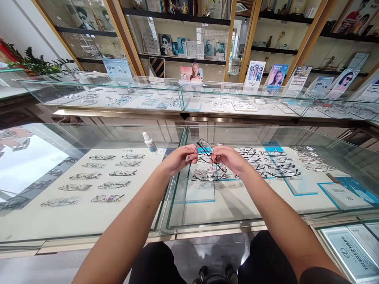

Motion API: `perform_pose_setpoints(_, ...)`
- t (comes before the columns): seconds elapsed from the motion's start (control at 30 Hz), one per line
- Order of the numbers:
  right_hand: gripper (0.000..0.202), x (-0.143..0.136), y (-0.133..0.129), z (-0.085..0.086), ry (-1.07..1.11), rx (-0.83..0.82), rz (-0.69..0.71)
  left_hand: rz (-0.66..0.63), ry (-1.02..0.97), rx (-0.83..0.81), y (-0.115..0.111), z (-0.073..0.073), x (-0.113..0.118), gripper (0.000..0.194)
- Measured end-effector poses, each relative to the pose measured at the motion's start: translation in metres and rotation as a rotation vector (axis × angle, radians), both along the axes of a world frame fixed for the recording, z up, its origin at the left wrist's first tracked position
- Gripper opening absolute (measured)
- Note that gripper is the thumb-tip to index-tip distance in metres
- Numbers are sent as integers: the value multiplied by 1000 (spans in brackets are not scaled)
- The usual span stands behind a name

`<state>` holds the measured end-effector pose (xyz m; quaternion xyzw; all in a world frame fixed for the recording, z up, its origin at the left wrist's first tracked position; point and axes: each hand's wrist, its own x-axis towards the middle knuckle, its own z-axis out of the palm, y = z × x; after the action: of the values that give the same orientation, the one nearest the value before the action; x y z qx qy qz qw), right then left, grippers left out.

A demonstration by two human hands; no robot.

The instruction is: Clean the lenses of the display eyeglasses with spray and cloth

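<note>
My left hand (182, 158) and my right hand (230, 158) are raised above the glass counter, close to each other. Between them is a pair of dark-framed eyeglasses (204, 149), tilted diagonally. The left fingertips pinch it near its upper left end. My right thumb and fingers are closed on its other side, partly hiding it. Something small and pale shows at the left fingers, too small to name. Rows of eyeglasses (209, 177) lie in the case below and behind my hands.
A white spray bottle (149, 142) stands left of my hands on the counter (142, 221). More eyeglasses (114, 184) lie in the left case. Farther back runs a second glass showcase (183, 96) with upright advertising cards (254, 77). My legs are below the counter's front edge.
</note>
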<state>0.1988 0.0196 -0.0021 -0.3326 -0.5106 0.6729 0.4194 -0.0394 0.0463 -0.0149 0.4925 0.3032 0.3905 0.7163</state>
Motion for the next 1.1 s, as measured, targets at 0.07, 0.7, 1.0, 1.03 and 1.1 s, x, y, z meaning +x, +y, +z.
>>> perform_pose_setpoints(0.07,20,3,2,-1,-11,18,13,5,2,-11,0,2,-2,22)
perform_pose_setpoints(0.7,30,12,-3,2,206,-28,217,254,-400,-145,3,-1,-7,46)
perform_pose_setpoints(1.0,29,4,-5,-3,235,-50,201,83,-298,-103,0,-11,8,36)
perform_pose_setpoints(1.03,29,3,-4,-5,235,-52,206,96,-254,-72,0,-12,10,31)
perform_pose_setpoints(1.1,25,1,-4,-7,247,-38,189,128,-207,-32,2,-17,12,27)
